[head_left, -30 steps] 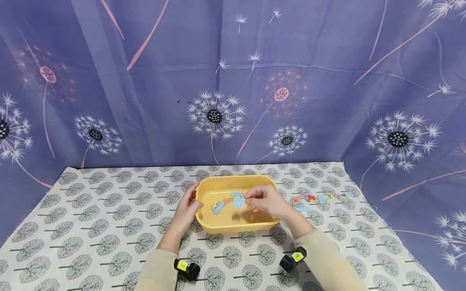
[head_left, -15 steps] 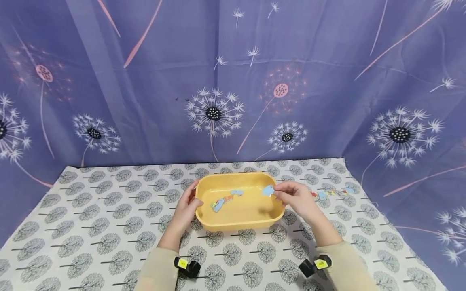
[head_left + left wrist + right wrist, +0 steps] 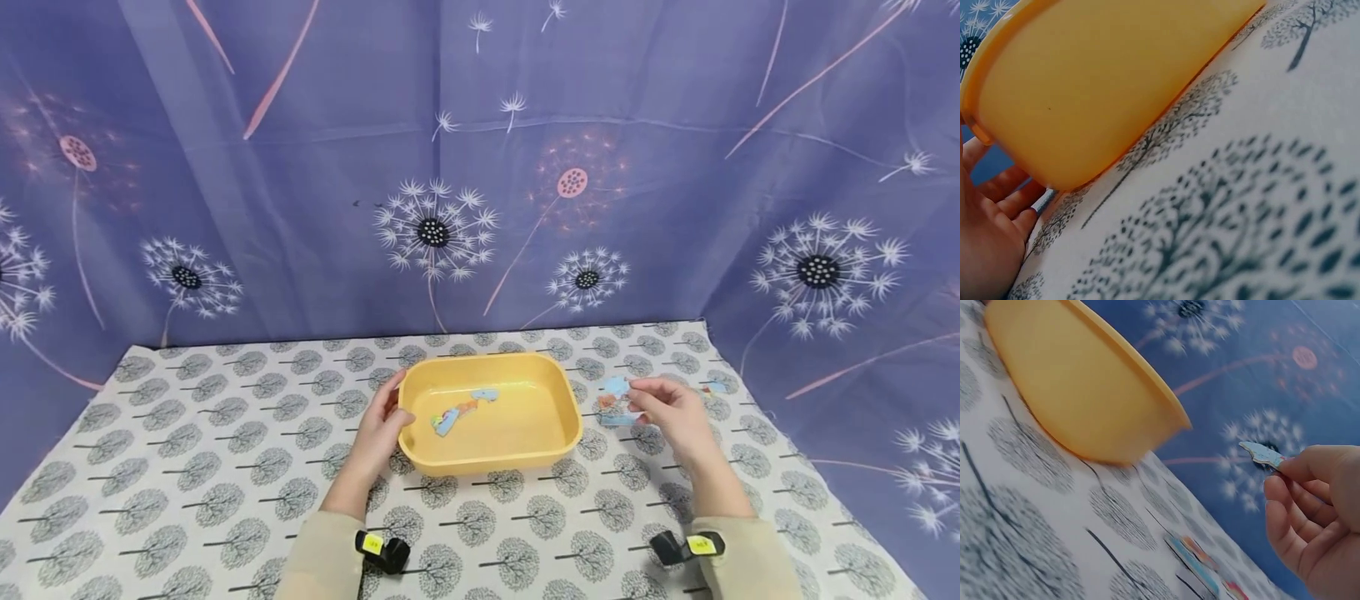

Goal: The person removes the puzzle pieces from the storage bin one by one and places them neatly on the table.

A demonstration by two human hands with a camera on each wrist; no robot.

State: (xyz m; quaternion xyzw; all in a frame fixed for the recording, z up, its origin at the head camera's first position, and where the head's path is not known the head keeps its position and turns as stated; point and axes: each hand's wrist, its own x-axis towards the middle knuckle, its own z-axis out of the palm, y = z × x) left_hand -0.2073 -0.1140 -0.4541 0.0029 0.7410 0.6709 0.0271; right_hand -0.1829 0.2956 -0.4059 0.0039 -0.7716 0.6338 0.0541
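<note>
A yellow plastic tub (image 3: 487, 450) stands on the cloth in the middle of the head view. My left hand (image 3: 381, 423) grips its left end, thumb over the rim and fingers along the outer wall (image 3: 1072, 94). Several joined puzzle pieces (image 3: 465, 409), blue, orange and green, lie inside the tub toward the left. To the right of the tub, my right hand (image 3: 675, 417) pinches a light blue puzzle piece (image 3: 1263, 454) between thumb and index finger, raised above the cloth. Below that hand lie more pieces, including an orange one (image 3: 606, 402) and a blue one (image 3: 619, 421).
Farther right, a small blue piece (image 3: 715, 387) shows past my right hand, which covers part of the row. A tree-print cloth (image 3: 225, 467) covers the table. Behind it hangs a purple dandelion curtain (image 3: 315, 208).
My right hand has lifted the light blue puzzle piece out of the tub and carried it right, past the rim. The left hand keeps its grip on the tub.
</note>
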